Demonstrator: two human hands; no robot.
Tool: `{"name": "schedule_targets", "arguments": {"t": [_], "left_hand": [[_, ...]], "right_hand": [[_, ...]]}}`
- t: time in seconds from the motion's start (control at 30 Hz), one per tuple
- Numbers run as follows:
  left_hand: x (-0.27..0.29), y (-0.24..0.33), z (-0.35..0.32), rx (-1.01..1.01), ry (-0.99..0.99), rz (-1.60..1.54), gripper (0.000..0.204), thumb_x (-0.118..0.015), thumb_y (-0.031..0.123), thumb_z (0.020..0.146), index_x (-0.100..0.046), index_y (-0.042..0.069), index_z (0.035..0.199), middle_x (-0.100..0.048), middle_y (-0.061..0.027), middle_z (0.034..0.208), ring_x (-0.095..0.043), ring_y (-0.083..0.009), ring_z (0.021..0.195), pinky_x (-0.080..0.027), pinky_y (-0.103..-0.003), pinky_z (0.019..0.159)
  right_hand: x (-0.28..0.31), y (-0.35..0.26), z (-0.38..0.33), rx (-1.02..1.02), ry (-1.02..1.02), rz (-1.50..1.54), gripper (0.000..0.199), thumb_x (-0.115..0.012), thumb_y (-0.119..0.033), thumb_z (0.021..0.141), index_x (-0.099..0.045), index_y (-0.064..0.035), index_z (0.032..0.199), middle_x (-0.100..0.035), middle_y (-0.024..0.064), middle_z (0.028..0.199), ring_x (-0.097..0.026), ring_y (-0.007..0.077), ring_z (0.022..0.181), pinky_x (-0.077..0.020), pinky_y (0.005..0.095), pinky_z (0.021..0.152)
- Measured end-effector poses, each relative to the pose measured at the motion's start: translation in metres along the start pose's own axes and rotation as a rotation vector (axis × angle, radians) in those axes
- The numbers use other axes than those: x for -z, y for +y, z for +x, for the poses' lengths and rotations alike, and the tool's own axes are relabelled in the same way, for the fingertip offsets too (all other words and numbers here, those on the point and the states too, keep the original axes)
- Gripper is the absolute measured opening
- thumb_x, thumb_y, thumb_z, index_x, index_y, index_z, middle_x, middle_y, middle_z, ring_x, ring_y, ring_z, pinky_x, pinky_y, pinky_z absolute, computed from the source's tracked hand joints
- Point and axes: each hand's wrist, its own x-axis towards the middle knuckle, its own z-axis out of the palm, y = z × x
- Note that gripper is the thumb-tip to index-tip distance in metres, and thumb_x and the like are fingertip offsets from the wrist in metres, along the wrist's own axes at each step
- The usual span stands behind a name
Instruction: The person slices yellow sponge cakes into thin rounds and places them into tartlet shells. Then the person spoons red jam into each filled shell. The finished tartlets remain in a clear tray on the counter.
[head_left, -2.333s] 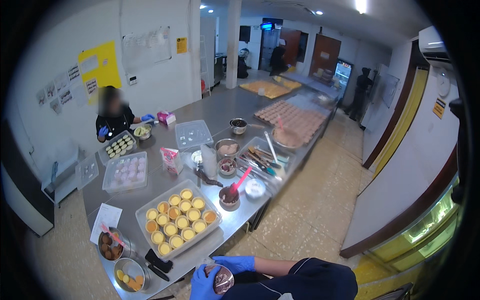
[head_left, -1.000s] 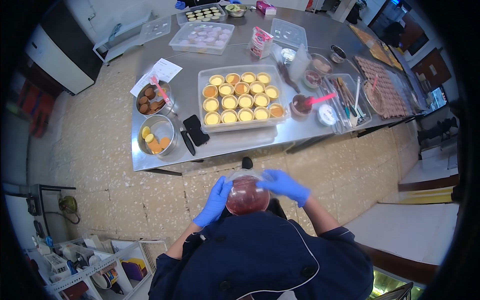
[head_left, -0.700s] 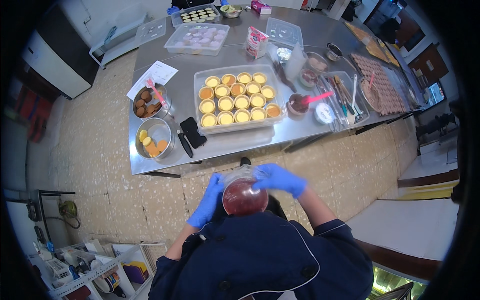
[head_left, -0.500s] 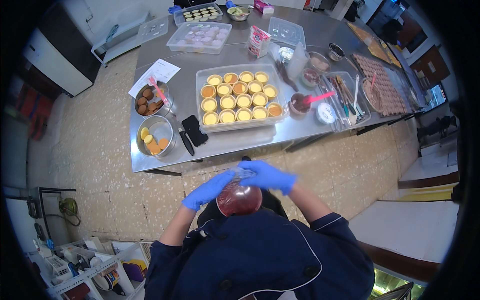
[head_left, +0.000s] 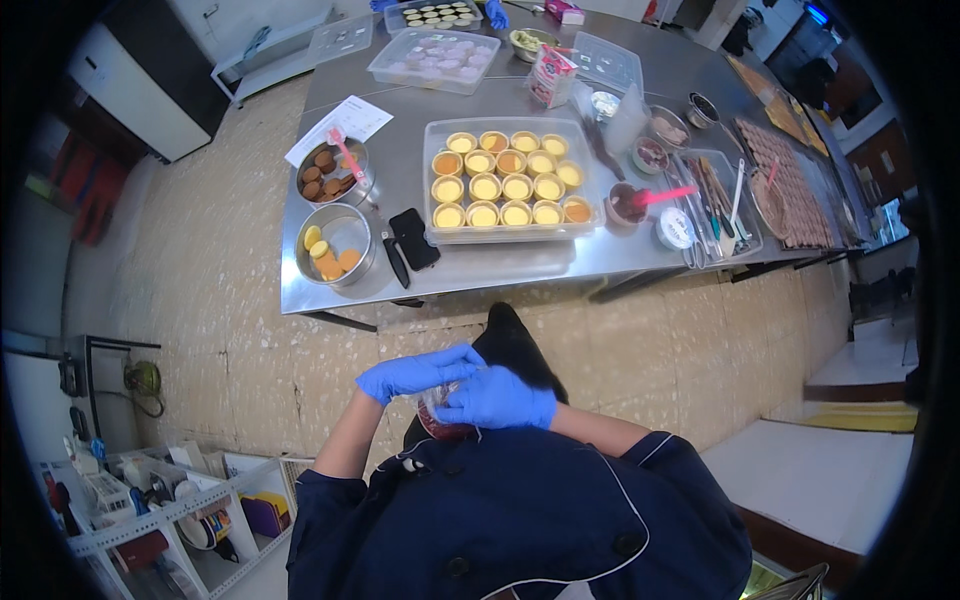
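Note:
Close against my body is a round bowl [head_left: 447, 431] of dark red contents, with clear plastic film [head_left: 431, 403] stretched over it. My left hand [head_left: 415, 375], in a blue glove, grips the bowl's far left side, its fingers bent over the film. My right hand [head_left: 500, 400], also blue-gloved, is closed over the film and the right side of the bowl. Both hands hide much of the bowl, and its underside is out of sight.
Ahead stands a steel table [head_left: 480, 262] bearing a plastic tray [head_left: 515, 236] of yellow-filled tart shells. Two metal pots [head_left: 337, 285], a black phone [head_left: 414, 238] and a knife [head_left: 396, 263] lie to its left. A bowl with a pink spatula [head_left: 665, 194] is at right.
The bowl has come nearer my body and shifted slightly left. My right hand has moved down and over it, covering more of the film. The view has turned, and one foot shows ahead.

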Motion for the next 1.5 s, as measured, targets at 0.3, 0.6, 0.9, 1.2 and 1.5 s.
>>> {"name": "schedule_targets", "arguments": {"t": [0.3,0.6,0.9,1.2,1.5], "left_hand": [[-0.024,-0.021,-0.03,-0.083,0.325,-0.304,0.041,-0.043,0.031,0.092,-0.051,0.002,0.12,-0.053,-0.0084,0.119,-0.05,-0.0174,0.109,-0.035,-0.03,0.098],[-0.042,-0.057,-0.042,-0.269,1.009,-0.571,0.043,-0.041,0.033,0.094,-0.048,0.001,0.123,-0.054,-0.0075,0.116,-0.051,-0.0152,0.105,-0.039,-0.029,0.093],[-0.015,-0.059,-0.062,-0.36,1.521,-0.7,0.047,-0.041,0.036,0.094,-0.044,0.001,0.125,-0.053,-0.0077,0.117,-0.05,-0.0153,0.105,-0.04,-0.03,0.091],[0.005,-0.007,-0.032,-0.283,1.024,-0.376,0.04,-0.043,0.03,0.093,-0.051,0.001,0.119,-0.056,-0.0074,0.114,-0.051,-0.0163,0.104,-0.038,-0.03,0.094],[0.057,-0.03,0.064,-0.034,0.609,-0.29,0.034,-0.044,0.024,0.093,-0.054,0.0,0.116,-0.059,-0.0045,0.103,-0.052,-0.0124,0.094,-0.041,-0.028,0.088]], "right_hand": [[0.002,-0.002,-0.034,-0.027,-0.16,0.419,0.02,-0.063,-0.023,0.074,-0.065,-0.0332,0.091,-0.059,-0.001,0.064,-0.058,0.0151,0.054,-0.0434,0.0286,0.047],[0.049,0.035,-0.042,-0.055,-0.229,0.816,0.018,-0.063,-0.012,0.077,-0.069,-0.0092,0.093,-0.067,0.0067,0.079,-0.064,0.0195,0.068,-0.0472,0.0271,0.062],[0.083,0.064,-0.066,-0.71,-0.458,0.966,0.018,-0.066,-0.017,0.079,-0.068,-0.0028,0.09,-0.068,0.0068,0.082,-0.064,0.0135,0.076,-0.0489,0.0283,0.074],[-0.093,0.14,-0.036,-1.0,-0.084,0.439,0.025,-0.054,-0.031,0.082,-0.066,-0.0119,0.092,-0.062,0.0179,0.091,-0.059,0.0354,0.086,-0.0463,0.0391,0.075],[-0.113,0.269,-0.072,-1.345,0.204,0.474,0.025,-0.051,-0.02,0.076,-0.063,0.001,0.082,-0.062,0.023,0.084,-0.061,0.0357,0.077,-0.0473,0.0394,0.068]]}}
